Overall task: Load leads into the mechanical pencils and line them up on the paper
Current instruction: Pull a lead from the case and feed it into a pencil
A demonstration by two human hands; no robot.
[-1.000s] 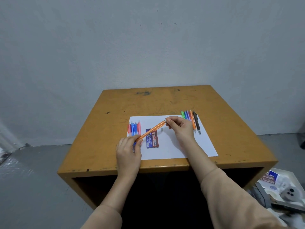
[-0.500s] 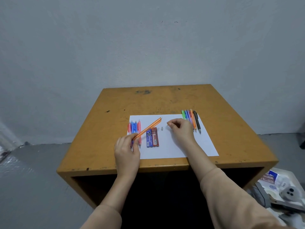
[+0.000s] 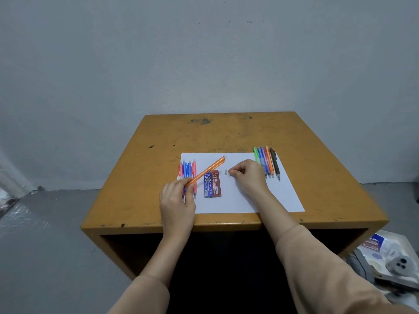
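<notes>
My left hand [image 3: 178, 200] gripped the orange pencil [image 3: 208, 171] by its lower end, slanted above the lead cases [image 3: 211, 184]. My right hand [image 3: 248, 177] was curled beside a small pale cap [image 3: 226, 172]; whether it pinched anything, I couldn't tell. With the left row of pencils [image 3: 187, 173] and the right row of pencils [image 3: 266, 163] lying on the paper [image 3: 240, 200], I judged this one mid-loading.

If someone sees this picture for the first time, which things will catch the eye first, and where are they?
The left hand holds an orange pencil slanted above the white paper on the table. A left row of pencils and a right row of pencils lie near its sides, with two lead cases beside the left row.
</notes>
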